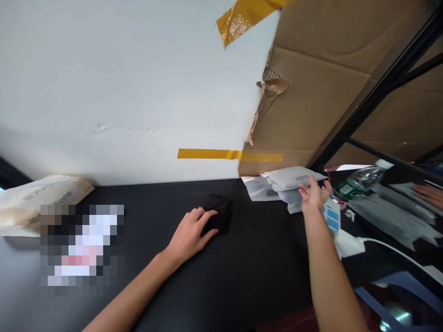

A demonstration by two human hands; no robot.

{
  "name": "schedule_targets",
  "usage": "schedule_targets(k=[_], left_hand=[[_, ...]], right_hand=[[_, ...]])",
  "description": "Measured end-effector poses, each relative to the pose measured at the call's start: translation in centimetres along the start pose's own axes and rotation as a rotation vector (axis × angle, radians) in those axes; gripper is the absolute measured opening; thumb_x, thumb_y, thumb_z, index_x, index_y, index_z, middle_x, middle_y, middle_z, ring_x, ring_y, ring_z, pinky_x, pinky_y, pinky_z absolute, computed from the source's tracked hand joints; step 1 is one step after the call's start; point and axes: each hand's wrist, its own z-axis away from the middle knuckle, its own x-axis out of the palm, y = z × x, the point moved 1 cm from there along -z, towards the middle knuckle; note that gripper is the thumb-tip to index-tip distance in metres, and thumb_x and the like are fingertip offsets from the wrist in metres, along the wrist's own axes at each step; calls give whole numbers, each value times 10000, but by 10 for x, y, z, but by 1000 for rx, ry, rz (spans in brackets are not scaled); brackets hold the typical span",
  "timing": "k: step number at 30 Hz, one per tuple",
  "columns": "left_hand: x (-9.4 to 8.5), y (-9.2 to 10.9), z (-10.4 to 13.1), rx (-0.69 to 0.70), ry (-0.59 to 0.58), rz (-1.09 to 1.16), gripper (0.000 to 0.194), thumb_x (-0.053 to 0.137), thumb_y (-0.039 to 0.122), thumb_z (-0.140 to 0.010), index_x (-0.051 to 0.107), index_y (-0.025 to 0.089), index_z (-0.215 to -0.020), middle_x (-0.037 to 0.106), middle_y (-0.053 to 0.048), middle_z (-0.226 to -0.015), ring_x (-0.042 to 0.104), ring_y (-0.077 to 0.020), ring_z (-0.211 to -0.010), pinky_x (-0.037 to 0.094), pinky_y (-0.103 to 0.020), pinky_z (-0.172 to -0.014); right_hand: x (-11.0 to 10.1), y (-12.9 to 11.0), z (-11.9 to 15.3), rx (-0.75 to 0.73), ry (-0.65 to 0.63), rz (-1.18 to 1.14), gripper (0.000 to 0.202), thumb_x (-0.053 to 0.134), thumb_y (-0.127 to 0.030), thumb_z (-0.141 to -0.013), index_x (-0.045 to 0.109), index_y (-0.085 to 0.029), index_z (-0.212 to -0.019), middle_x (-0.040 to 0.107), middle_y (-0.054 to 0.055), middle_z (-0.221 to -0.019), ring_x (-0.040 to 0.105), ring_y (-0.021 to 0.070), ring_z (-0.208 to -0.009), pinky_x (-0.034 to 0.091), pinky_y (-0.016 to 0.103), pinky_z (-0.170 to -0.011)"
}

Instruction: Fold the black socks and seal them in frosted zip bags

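Observation:
My left hand (192, 235) rests on the black tabletop (256, 258), its fingers curled over the left side of a small crumpled black cloth (222, 213). The cloth's dark colour blends with the table, so its full outline is hard to tell. Farther right, my right hand (315, 196) reaches to a stack of frosted plastic bags (290, 176) against the cardboard. Its fingers are spread at the right end of the stack, with nothing gripped between them. Whether the fingertips touch the top bag I cannot tell.
A beige printed bag (69, 184) and a pixelated item (90, 240) lie left. At right are a plastic bottle (360, 182), more clear bags (391, 212), a white power strip (349, 244) with cable, and another person's hand (429, 193). A taped cardboard panel (304, 106) stands behind.

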Motion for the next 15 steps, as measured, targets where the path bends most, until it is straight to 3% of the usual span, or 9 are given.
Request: schedule_targets(k=[3,6,9,11,12,15], left_hand=[[-3,-3,0,-43,7,54,236,500,306,-996,620,240,-1189,611,-75,-1020,596,-250,-943,495,-381,-829],[-5,-4,-1,-134,55,222,205,433,306,-1013,611,227,-1078,603,-55,-967,594,-212,-873,485,-350,-807],[-4,-13,-3,-298,139,522,170,434,339,-996,553,218,-982,588,-13,-866,585,-178,-778,487,-315,-747],[-3,-25,-5,-419,210,724,142,444,332,-964,514,217,-917,565,6,-833,589,-171,-765,496,-298,-717],[-4,-31,-5,-474,268,785,115,452,315,-940,500,218,-901,547,12,-822,582,-166,-751,494,-288,-694],[-13,-46,-4,-585,568,699,103,492,268,-867,501,223,-959,489,24,-813,519,-149,-693,460,-261,-633]], right_hand=[[3,-6,9,-336,132,145,628,744,-307,-751,408,-278,-1281,515,69,-1240,517,70,-609,436,231,-502],[18,-10,47,-675,-3,316,354,683,-273,-817,546,-205,-1136,580,59,-1110,476,81,-592,410,247,-520],[41,-5,110,-863,-462,482,81,590,-271,-928,624,-204,-956,626,23,-862,542,129,-635,468,277,-614],[53,4,155,-931,-924,640,98,590,-272,-947,663,-225,-992,671,36,-909,624,161,-744,517,301,-715],[58,10,174,-942,-1087,717,136,624,-292,-936,677,-235,-1047,686,51,-994,655,188,-851,535,322,-786],[62,25,206,-900,-1300,879,261,706,-323,-888,691,-249,-1138,672,71,-1141,655,241,-1021,546,385,-926]])
